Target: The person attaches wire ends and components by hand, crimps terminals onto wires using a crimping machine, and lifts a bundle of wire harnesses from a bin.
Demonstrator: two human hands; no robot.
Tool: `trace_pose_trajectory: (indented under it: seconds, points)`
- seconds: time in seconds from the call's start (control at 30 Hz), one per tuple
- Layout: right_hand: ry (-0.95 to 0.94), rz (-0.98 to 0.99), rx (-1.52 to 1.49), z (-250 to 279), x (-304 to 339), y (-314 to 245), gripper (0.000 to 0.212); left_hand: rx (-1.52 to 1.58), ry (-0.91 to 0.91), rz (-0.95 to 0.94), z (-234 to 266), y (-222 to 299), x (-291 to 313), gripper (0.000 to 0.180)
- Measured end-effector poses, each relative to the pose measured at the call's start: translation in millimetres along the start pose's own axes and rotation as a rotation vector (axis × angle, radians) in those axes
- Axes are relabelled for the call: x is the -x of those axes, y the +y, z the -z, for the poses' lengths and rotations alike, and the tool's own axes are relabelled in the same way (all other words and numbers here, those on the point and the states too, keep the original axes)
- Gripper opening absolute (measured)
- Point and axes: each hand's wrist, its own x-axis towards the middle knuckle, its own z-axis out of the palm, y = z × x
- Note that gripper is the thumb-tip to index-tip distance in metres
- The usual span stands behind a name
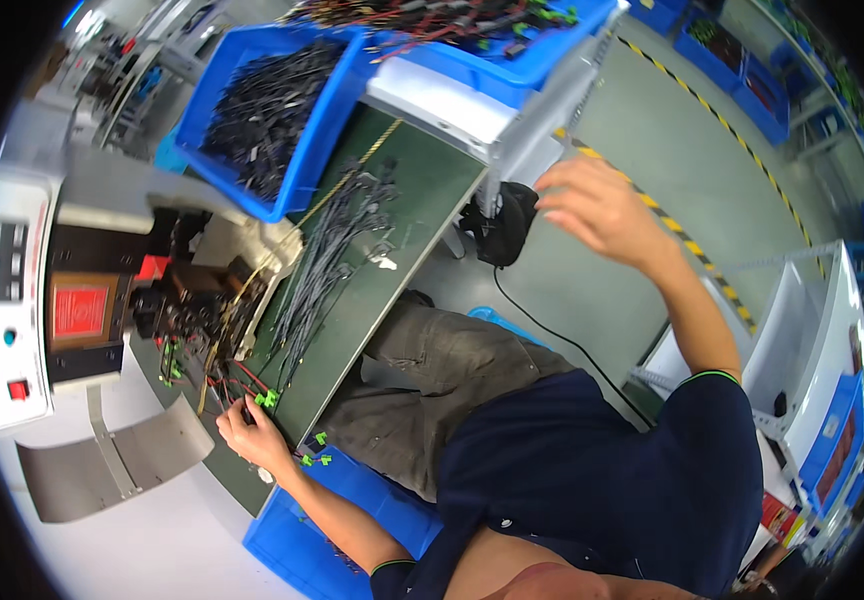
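Note:
Low on the left of the green bench top (422, 185), my left hand (255, 437) is closed around thin dark wires, partly hidden by the fingers. Bright green connectors (267, 398) with red and black leads lie right beside it. My right hand (597, 208) is raised past the bench's right edge, slightly blurred, its fingers stretched out and nothing in them. Between the hands, a bundle of black cables (322, 260) is spread along the bench. A machine (192, 300) with dark metal parts stands just beyond my left hand.
A blue bin of black cables (272, 120) sits at the far end, near another blue bin (522, 70) heaped with red and black wires. Below my left forearm is a blue bin (302, 530). A black bag-like object (512, 225) hangs by the bench; white shelving (802, 330) stands right.

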Motion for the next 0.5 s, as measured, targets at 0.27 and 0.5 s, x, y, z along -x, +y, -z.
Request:
trace_pose_trajectory:
  seconds: [0.27,0.5]
  points:
    - [-0.013,-0.215,-0.285,-76.2,95.9,-18.2,0.018,-0.053,-0.047,-0.002,-4.8,1.4,2.8,0.020]
    - [-0.051,-0.187,-0.364,-98.9,103.3,-28.6,0.020,-0.069,-0.056,-0.028,-5.2,-4.6,2.1,0.019]
